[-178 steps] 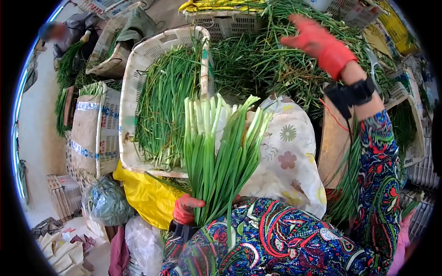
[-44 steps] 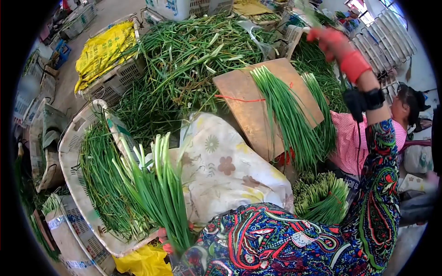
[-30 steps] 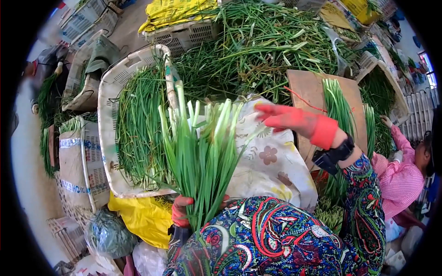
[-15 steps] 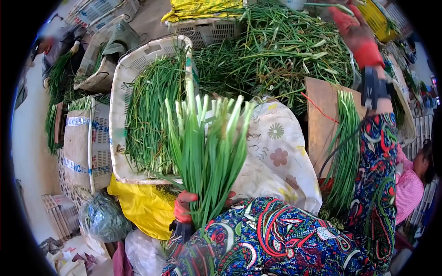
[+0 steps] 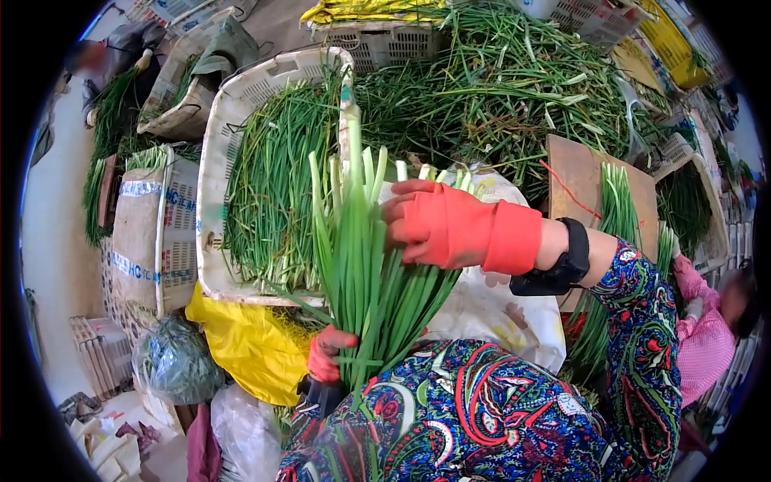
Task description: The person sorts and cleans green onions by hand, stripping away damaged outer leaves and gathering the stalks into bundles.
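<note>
Bkgd 1 board [image 5: 572, 178]; L grip [image 5: 328, 354] clamped on 1 green bunch [image 5: 353, 281], R grip [image 5: 438, 225] over it, closure unclear.

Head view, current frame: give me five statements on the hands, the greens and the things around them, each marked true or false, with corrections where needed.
1. The left hand holds the green bunch near its leafy end. True.
2. The right hand is bare. False: it wears a red glove.
3. The pale ends of the bunch point toward the patterned top. False: they point away from it.
4. A red string lies across the brown board. True.
5. The white crate is empty. False: it holds green stalks.
</note>
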